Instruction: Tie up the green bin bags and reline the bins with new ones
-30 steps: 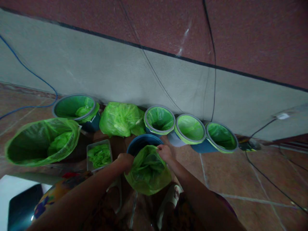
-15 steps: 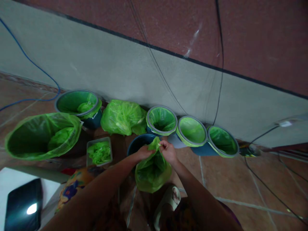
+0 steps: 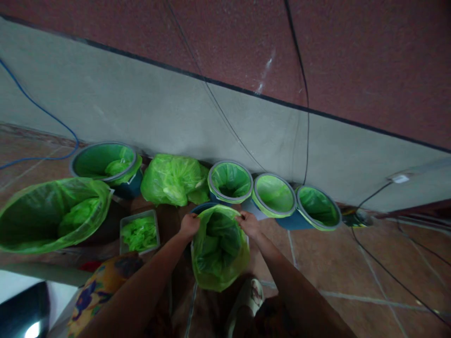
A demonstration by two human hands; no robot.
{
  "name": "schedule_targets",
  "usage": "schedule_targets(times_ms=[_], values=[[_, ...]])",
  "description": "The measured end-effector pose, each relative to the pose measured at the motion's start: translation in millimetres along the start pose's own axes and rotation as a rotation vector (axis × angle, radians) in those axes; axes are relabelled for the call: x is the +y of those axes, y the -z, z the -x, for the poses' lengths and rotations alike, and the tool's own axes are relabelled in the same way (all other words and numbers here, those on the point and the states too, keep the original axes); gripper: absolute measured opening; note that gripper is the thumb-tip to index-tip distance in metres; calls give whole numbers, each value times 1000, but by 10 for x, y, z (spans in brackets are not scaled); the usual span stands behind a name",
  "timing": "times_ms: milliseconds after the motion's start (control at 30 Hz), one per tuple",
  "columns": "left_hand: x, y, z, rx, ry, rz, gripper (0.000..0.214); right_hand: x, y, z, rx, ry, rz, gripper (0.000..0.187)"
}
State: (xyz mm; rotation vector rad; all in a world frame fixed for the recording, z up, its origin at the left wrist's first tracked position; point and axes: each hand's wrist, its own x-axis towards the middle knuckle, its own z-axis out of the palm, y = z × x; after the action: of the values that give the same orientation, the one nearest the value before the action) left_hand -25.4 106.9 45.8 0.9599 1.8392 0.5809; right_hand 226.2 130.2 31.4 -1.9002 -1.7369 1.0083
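Observation:
A thin green plastic bag (image 3: 219, 251) hangs open in front of me. My left hand (image 3: 189, 225) is closed on its left rim and my right hand (image 3: 249, 223) is closed on its right rim, holding the mouth spread wide. Just behind the bag stands a dark blue bucket (image 3: 201, 207) with no liner, mostly hidden by the bag. My sandalled foot (image 3: 246, 300) shows below the bag.
Along the grey wall stand three lined buckets (image 3: 230, 182) (image 3: 274, 195) (image 3: 318, 206), a bulging green bag (image 3: 173, 180) and a lined bucket (image 3: 104, 162) at the left. A large lined bin (image 3: 49, 216) lies far left. A tray of folded green bags (image 3: 138, 232) sits nearby. Cables (image 3: 387, 260) cross the floor.
Half a second ago my hands were pinched together at the bag's top. They have moved apart and the bag's mouth now stands wide open.

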Motion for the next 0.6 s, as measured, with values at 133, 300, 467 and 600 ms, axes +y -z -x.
schedule_targets(times_ms=[133, 300, 467, 600], values=[[-158, 184, -26, -36, 76, 265, 14, -51, -68, -291, -142, 11, -37, 32], [-265, 437, -53, -292, 119, 521, 39, -62, -183, -527, -295, -19, -146, 35], [-205, 593, -15, -431, 140, 619, 43, -153, -115, -536, -442, 2, -297, 37], [-254, 615, -30, -427, 134, 679, 44, -234, -58, -549, -438, 28, -317, 39]])
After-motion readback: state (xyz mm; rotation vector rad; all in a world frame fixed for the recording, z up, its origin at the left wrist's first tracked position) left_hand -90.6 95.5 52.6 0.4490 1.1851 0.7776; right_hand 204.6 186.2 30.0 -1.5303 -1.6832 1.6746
